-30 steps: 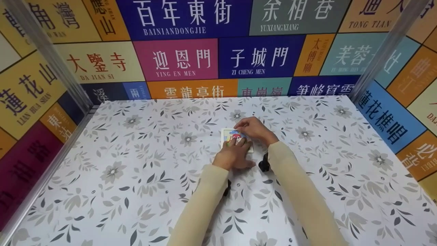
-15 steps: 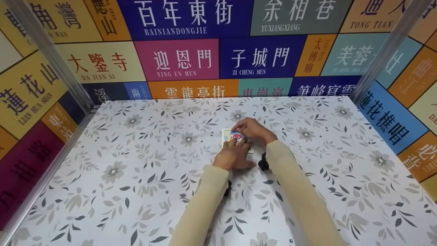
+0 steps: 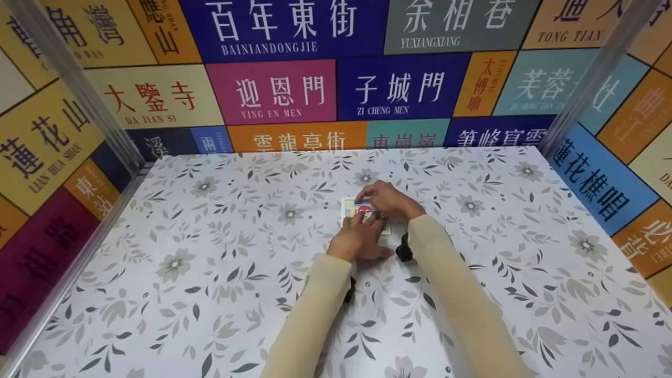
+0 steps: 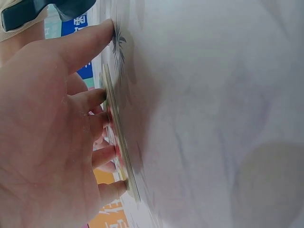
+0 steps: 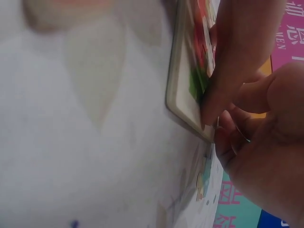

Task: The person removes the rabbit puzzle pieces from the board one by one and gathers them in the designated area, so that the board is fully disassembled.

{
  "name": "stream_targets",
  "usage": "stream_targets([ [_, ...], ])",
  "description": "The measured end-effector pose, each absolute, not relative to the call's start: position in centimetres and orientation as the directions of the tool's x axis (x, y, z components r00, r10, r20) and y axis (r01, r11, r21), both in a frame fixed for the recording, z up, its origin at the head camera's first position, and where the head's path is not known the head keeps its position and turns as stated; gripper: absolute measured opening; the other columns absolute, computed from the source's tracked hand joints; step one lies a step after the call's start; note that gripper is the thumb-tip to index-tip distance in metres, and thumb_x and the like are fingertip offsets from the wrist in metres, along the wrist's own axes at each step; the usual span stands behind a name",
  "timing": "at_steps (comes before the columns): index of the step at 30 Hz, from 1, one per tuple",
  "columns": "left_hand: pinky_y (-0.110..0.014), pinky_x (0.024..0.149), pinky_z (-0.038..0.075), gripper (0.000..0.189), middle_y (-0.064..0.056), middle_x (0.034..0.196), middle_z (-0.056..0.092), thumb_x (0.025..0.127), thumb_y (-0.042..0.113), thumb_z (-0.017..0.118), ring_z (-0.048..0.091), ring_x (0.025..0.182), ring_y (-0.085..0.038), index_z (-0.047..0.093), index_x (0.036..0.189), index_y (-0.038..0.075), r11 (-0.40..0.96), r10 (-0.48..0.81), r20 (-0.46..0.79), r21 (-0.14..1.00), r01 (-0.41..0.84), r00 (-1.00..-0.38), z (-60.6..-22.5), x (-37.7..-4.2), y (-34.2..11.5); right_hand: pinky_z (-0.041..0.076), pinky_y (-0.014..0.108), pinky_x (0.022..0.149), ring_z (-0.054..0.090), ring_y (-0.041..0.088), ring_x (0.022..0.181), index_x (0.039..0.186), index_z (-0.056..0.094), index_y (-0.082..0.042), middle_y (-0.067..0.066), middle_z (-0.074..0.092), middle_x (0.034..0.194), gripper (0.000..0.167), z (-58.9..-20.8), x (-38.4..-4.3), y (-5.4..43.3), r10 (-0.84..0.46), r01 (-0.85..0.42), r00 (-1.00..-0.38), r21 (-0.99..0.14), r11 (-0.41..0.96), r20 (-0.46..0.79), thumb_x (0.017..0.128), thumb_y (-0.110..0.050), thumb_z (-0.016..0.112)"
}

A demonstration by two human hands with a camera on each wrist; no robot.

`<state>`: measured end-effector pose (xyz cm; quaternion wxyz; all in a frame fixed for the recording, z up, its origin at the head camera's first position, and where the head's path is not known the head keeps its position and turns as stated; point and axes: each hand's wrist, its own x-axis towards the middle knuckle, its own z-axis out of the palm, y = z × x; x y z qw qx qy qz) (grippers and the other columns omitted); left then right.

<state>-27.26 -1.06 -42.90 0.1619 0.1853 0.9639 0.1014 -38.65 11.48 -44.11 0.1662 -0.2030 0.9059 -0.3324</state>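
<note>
A small puzzle board (image 3: 346, 201) with a pale rim and a bright picture, including a red-headed figure (image 3: 366, 209), lies flat on the table. My left hand (image 3: 359, 240) spreads over its near side. In the left wrist view its fingertips (image 4: 111, 154) press on the board's face, while the thumb touches the table. At the far edge, my right hand (image 3: 391, 199) has bent fingers and thumb closed together on a blue puzzle piece (image 3: 371, 203), which they mostly cover. Part of the picture is hidden under both hands. The right wrist view shows fingers close around the board's corner (image 5: 180, 102).
A white tablecloth (image 3: 173, 262) with grey flowers and leaves covers the table. Behind and at both sides rise panels of coloured signs (image 3: 270, 90). A small coloured piece (image 5: 204, 178) appears beyond the board in the right wrist view.
The right fingertips shift slightly at the board's top edge, and less of the blue piece shows beneath them. The left hand stays on the board.
</note>
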Motion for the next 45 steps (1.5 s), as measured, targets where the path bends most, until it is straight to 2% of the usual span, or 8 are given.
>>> stream_targets([
  [10,-0.054,0.127,0.013,0.079,0.004,0.169,0.019,0.093,0.054,0.062,0.012,0.157,-0.028,0.031,0.159,0.023,0.909,0.392,-0.283,0.264,0.322,-0.875,-42.95,-27.46,-1.08,0.040,0.039,0.097,0.051,0.025,0.111,0.114,0.074,-0.010,0.010,0.067,0.130,0.053,-44.12,-38.59,11.34,-0.477,-0.238,-0.864,-0.701,0.672,-0.164,0.083,0.011,0.037],
  [18,-0.055,0.127,0.015,0.079,0.003,0.169,0.022,0.092,0.054,0.063,0.015,0.157,-0.029,0.033,0.158,0.023,0.905,0.398,-0.268,0.269,0.328,-0.878,-42.96,-27.41,-1.13,0.043,0.041,0.101,0.054,0.025,0.111,0.112,0.074,-0.006,0.014,0.066,0.126,0.046,-44.09,-38.53,11.36,-0.496,-0.267,-0.858,-0.709,0.653,-0.134,0.089,0.009,0.038],
  [21,-0.056,0.126,0.015,0.078,0.002,0.169,0.022,0.092,0.054,0.063,0.014,0.157,-0.030,0.034,0.157,0.022,0.906,0.399,-0.266,0.265,0.331,-0.877,-42.84,-27.48,-1.13,0.046,0.037,0.094,0.056,0.023,0.099,0.111,0.074,-0.004,0.016,0.067,0.121,0.041,-44.01,-38.42,11.27,-0.513,-0.294,-0.852,-0.713,0.636,-0.106,0.092,0.008,0.039],
  [25,-0.055,0.127,0.014,0.077,0.002,0.169,0.021,0.093,0.054,0.062,0.013,0.157,-0.029,0.035,0.157,0.022,0.907,0.394,-0.278,0.269,0.323,-0.876,-42.82,-27.57,-1.06,0.048,0.033,0.079,0.056,0.020,0.083,0.119,0.071,-0.005,0.016,0.066,0.120,0.036,-44.09,-38.23,11.37,-0.486,-0.242,-0.863,-0.730,0.640,-0.140,0.096,0.003,0.045],
  [29,-0.054,0.127,0.015,0.079,0.001,0.169,0.021,0.093,0.055,0.061,0.012,0.158,-0.028,0.032,0.158,0.022,0.909,0.396,-0.288,0.256,0.329,-0.872,-42.96,-27.62,-1.01,0.053,0.041,0.092,0.065,0.028,0.101,0.123,0.068,-0.002,0.020,0.066,0.123,0.029,-44.08,-38.07,11.71,-0.470,-0.238,-0.872,-0.721,0.651,-0.136,0.098,-0.006,0.056],
  [32,-0.055,0.126,0.017,0.079,0.001,0.169,0.022,0.093,0.056,0.061,0.012,0.157,-0.028,0.032,0.158,0.022,0.909,0.401,-0.288,0.241,0.339,-0.870,-43.03,-27.66,-0.97,0.049,0.046,0.105,0.062,0.031,0.118,0.121,0.069,0.000,0.019,0.067,0.125,0.027,-44.02,-38.04,11.88,-0.455,-0.227,-0.878,-0.711,0.665,-0.145,0.097,-0.009,0.061],
  [39,-0.056,0.126,0.016,0.077,0.001,0.168,0.023,0.093,0.055,0.061,0.013,0.157,-0.028,0.034,0.157,0.021,0.905,0.406,-0.279,0.255,0.341,-0.870,-43.14,-27.65,-1.01,0.049,0.039,0.099,0.061,0.025,0.113,0.119,0.070,-0.006,0.013,0.068,0.123,0.025,-43.94,-38.13,11.81,-0.368,-0.109,-0.901,-0.700,0.706,-0.230,0.094,-0.009,0.065],
  [45,-0.054,0.127,0.015,0.080,0.001,0.169,0.020,0.092,0.055,0.062,0.011,0.158,-0.028,0.031,0.158,0.022,0.903,0.404,-0.270,0.273,0.333,-0.874,-43.35,-27.53,-1.05,0.047,0.042,0.106,0.059,0.025,0.115,0.117,0.068,-0.008,0.011,0.066,0.124,0.026,-44.08,-38.15,11.82,-0.314,-0.054,-0.916,-0.699,0.713,-0.249,0.092,-0.011,0.069],
])
